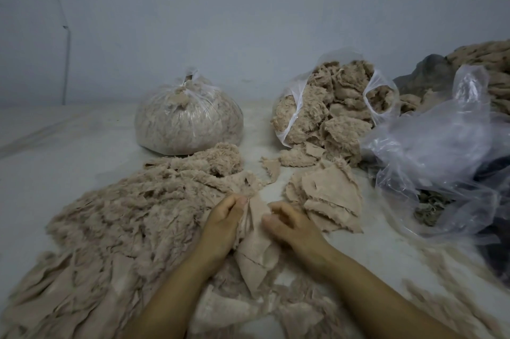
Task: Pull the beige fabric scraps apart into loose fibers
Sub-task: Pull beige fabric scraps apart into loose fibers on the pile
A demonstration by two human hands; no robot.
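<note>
A beige fabric scrap lies between my two hands near the middle of the pale floor. My left hand grips its left edge with curled fingers. My right hand pinches its right edge. A large heap of fluffy beige fabric spreads to the left of my hands. A smaller stack of flat beige scraps sits just right of my right hand.
A tied clear bag of beige fibers stands at the back centre. An open bag spilling scraps is to its right. Crumpled clear plastic and dark cloth lie at the right. A grey wall runs behind.
</note>
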